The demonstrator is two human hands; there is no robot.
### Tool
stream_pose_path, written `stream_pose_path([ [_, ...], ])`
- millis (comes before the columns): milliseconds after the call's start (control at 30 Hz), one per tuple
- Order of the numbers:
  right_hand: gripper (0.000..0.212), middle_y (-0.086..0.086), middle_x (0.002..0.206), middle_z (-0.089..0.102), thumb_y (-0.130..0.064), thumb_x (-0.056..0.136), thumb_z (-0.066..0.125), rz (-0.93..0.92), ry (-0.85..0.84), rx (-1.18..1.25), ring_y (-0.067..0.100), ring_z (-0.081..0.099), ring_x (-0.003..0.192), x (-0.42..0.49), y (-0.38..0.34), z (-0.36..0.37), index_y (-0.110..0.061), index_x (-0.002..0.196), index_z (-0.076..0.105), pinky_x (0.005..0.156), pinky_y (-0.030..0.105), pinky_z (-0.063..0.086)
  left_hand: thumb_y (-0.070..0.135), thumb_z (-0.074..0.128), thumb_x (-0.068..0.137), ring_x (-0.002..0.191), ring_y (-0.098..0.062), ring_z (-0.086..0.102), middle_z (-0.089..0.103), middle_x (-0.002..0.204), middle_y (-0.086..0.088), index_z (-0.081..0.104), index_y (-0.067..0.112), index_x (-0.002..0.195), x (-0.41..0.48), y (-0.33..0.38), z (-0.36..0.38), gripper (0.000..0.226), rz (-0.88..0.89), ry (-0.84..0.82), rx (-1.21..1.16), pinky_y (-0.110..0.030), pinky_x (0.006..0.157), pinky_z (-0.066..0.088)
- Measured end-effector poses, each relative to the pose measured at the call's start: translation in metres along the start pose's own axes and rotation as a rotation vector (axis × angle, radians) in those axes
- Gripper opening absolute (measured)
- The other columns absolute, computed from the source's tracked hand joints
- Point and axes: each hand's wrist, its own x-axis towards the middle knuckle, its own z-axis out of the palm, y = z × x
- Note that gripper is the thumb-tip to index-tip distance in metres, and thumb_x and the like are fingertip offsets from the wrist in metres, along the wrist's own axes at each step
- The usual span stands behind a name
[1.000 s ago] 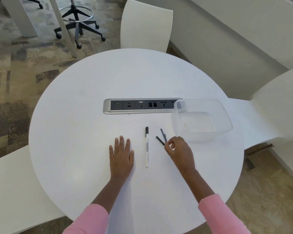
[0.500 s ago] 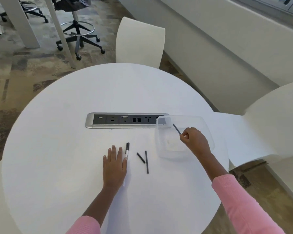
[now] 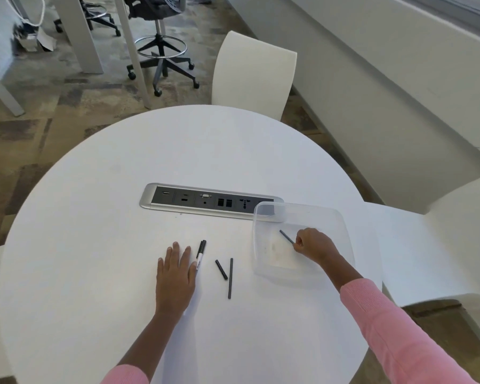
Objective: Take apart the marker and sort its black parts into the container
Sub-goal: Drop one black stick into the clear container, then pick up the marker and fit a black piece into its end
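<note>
A clear plastic container (image 3: 341,217) stands on the white round table (image 3: 94,231) at the right. My right hand (image 3: 313,243) is inside it, pinching a thin black stick (image 3: 286,236) that points up and left over the container's floor. My left hand (image 3: 175,273) lies flat, fingers apart, on the table. Beside its thumb lies the white marker body (image 3: 200,257) with a black tip, partly hidden under the hand. Two more black parts lie between the hands: a short piece (image 3: 221,269) and a long thin rod (image 3: 230,278).
A silver power and data socket strip (image 3: 205,202) is set into the table's middle, its right end under the container's corner. White chairs stand behind (image 3: 254,76) and to the right (image 3: 455,239) of the table. An office stool (image 3: 161,51) stands on the carpet beyond.
My right hand carried a thin black stick from the table beside the marker to the container and lowered it inside. The left hand stayed flat. The camera view shifted.
</note>
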Motion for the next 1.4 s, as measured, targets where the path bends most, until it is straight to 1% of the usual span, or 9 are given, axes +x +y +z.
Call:
stream_pose_path([
  [133,0.02,0.016,0.107,0.063,-0.016,0.087,0.05,-0.001,-0.041,-0.008,0.03,0.06,0.095,0.004,0.003,0.002,-0.001,0.096,0.06,0.066,0.028,0.036,0.058,-0.013,0.085,0.126,-0.047,0.042,0.044,0.136,-0.032,0.054,-0.003,0.124,-0.001,-0.001,0.0,0.098,0.018,-0.014,0.011,-0.058,0.103,0.033],
  [300,0.02,0.016,0.106,0.064,-0.02,0.086,0.056,0.014,0.02,0.049,0.03,0.059,0.096,0.0,0.0,-0.004,-0.002,0.094,0.061,0.075,0.031,0.044,0.068,-0.018,0.076,0.138,-0.037,0.027,0.031,0.147,-0.024,0.045,0.004,0.133,0.001,-0.007,0.002,0.106,0.016,-0.018,-0.022,-0.049,0.113,0.02],
  [467,0.016,0.015,0.092,0.063,-0.017,0.087,0.057,0.015,0.333,0.316,0.028,0.058,0.083,-0.026,-0.021,-0.027,-0.003,0.086,0.061,0.072,0.035,0.043,0.032,0.029,0.098,0.142,-0.029,0.02,0.025,0.152,-0.017,0.042,0.01,0.136,0.003,-0.013,0.004,0.046,-0.016,-0.026,-0.082,-0.042,0.116,0.013],
  [567,0.01,0.005,0.075,0.059,-0.014,0.084,0.06,-0.052,0.477,0.539,0.016,0.051,0.065,-0.054,-0.049,-0.035,-0.012,0.075,0.058,0.061,0.023,0.033,0.021,0.037,0.097,0.142,-0.027,0.02,0.026,0.152,-0.016,0.041,0.009,0.136,0.004,-0.016,0.004,0.041,-0.003,-0.015,-0.103,-0.041,0.116,0.013],
  [700,0.014,-0.004,0.064,0.051,-0.012,0.082,0.062,-0.108,0.422,0.676,0.003,0.044,0.055,-0.084,-0.094,-0.016,-0.019,0.071,0.056,0.062,0.02,0.033,0.02,0.038,0.097,0.142,-0.025,0.02,0.027,0.152,-0.014,0.041,0.008,0.136,0.005,-0.02,0.001,0.041,0.001,-0.029,-0.165,-0.039,0.116,0.012],
  [900,0.009,0.001,0.079,0.057,-0.017,0.086,0.054,0.009,0.233,0.651,0.011,0.049,0.064,-0.095,-0.136,0.045,-0.011,0.082,0.06,0.061,0.021,0.032,0.019,0.037,0.097,0.142,-0.022,0.021,0.028,0.152,-0.01,0.036,0.007,0.138,0.006,-0.029,-0.007,0.043,0.042,-0.062,-0.228,-0.035,0.116,0.014],
  [1167,0.022,0.015,0.105,0.059,-0.021,0.089,0.053,0.215,0.129,0.533,0.028,0.056,0.098,-0.093,-0.148,0.08,-0.004,0.103,0.051,0.08,0.032,0.042,0.021,0.04,0.096,0.14,-0.022,0.026,0.033,0.15,-0.01,0.043,0.007,0.133,0.002,-0.04,-0.011,0.04,0.106,-0.082,-0.201,-0.034,0.115,0.02],
  [1300,0.023,0.016,0.107,0.057,-0.021,0.088,0.054,0.255,0.113,0.495,0.029,0.055,0.099,-0.093,-0.153,0.086,-0.002,0.103,0.051,0.082,0.033,0.042,0.021,0.056,0.088,0.112,-0.027,0.054,0.06,0.113,-0.01,0.059,0.004,0.101,-0.002,-0.039,-0.011,0.021,0.142,0.058,-0.249,-0.036,0.092,0.044],
  [1400,0.021,0.017,0.106,0.058,-0.019,0.089,0.052,0.276,0.114,0.485,0.03,0.055,0.098,-0.092,-0.156,0.088,-0.001,0.099,0.052,0.083,0.036,0.042,0.034,0.06,0.084,0.093,-0.025,0.055,0.058,0.093,-0.008,0.061,0.007,0.087,-0.003,-0.035,-0.013,0.027,0.156,0.081,-0.136,-0.033,0.076,0.045],
])
